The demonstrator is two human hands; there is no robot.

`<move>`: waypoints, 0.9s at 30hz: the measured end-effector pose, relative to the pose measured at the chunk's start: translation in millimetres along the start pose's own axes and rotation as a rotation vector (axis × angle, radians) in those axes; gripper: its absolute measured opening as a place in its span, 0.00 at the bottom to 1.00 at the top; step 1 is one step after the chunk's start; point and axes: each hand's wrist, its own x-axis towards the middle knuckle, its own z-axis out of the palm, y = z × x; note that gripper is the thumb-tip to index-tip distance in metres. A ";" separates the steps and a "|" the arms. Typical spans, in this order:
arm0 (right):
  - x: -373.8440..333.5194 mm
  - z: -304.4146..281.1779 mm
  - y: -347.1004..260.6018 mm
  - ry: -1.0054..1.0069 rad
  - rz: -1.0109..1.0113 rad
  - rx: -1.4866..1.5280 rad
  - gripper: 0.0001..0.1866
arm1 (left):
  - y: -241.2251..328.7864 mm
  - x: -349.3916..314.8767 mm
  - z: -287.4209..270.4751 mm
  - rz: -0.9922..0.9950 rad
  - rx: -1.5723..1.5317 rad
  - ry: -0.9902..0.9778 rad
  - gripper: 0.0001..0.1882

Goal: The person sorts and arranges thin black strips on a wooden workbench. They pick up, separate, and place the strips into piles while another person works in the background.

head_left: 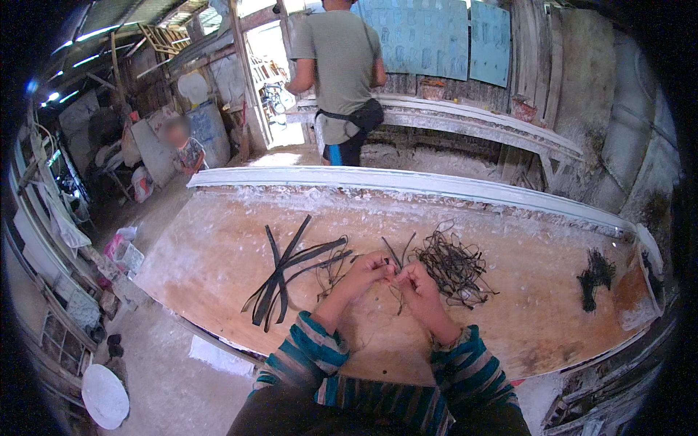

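My left hand (368,273) and my right hand (419,285) meet over the middle of the board, fingertips pinched close together. Between them is a thin black strip, only partly visible; its ends are hard to make out. Left of my hands lie several long, flat black strips (280,272), crossed over one another. A loose tangle of thin black strips (452,269) sits just beyond and right of my right hand. Thinner strands (331,270) lie beside my left hand.
The wooden board (538,320) is dusted white, with a raised white rail (407,183) along its far edge. A dark clump of strands (596,277) lies at its right end. One person (338,65) stands beyond, near a long bench (472,120); a smaller person (189,151) is at the far left.
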 end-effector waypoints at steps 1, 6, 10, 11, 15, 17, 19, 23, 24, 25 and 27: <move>0.7 0.2 -2.6 -0.019 0.023 0.008 0.05 | 1.5 -0.6 0.6 -0.003 -0.019 0.009 0.07; 2.1 2.8 -3.4 -0.089 0.178 0.275 0.14 | 10.1 -1.6 5.9 -0.001 -0.234 0.087 0.07; 1.8 5.8 -4.6 -0.079 0.217 0.325 0.12 | 12.1 -2.9 5.4 0.041 -0.225 0.099 0.07; 1.7 4.8 -3.7 -0.074 0.222 0.297 0.10 | 12.7 -2.8 6.8 0.047 -0.202 0.084 0.07; 2.2 1.1 3.8 0.041 0.253 0.266 0.04 | 3.1 -0.3 11.0 0.117 -0.026 -0.041 0.15; 3.3 0.0 3.5 0.126 0.257 0.259 0.04 | 5.6 -0.5 15.9 0.128 0.037 -0.100 0.21; 6.6 -3.4 -2.0 0.193 0.243 0.211 0.04 | 9.5 -2.1 21.8 0.097 0.027 -0.129 0.26; 9.9 -4.4 -1.4 0.245 0.229 0.290 0.07 | 8.9 -4.2 27.9 0.057 0.045 -0.146 0.30; 9.9 -6.6 0.7 0.234 0.233 0.277 0.07 | 9.7 -5.6 31.4 0.060 -0.005 -0.153 0.31; 9.6 -8.0 1.7 0.223 0.238 0.262 0.08 | 10.5 -6.2 34.0 0.062 -0.057 -0.162 0.31; 10.4 -6.6 -0.5 0.227 0.251 0.368 0.08 | 4.8 -2.9 30.8 0.080 -0.004 -0.141 0.30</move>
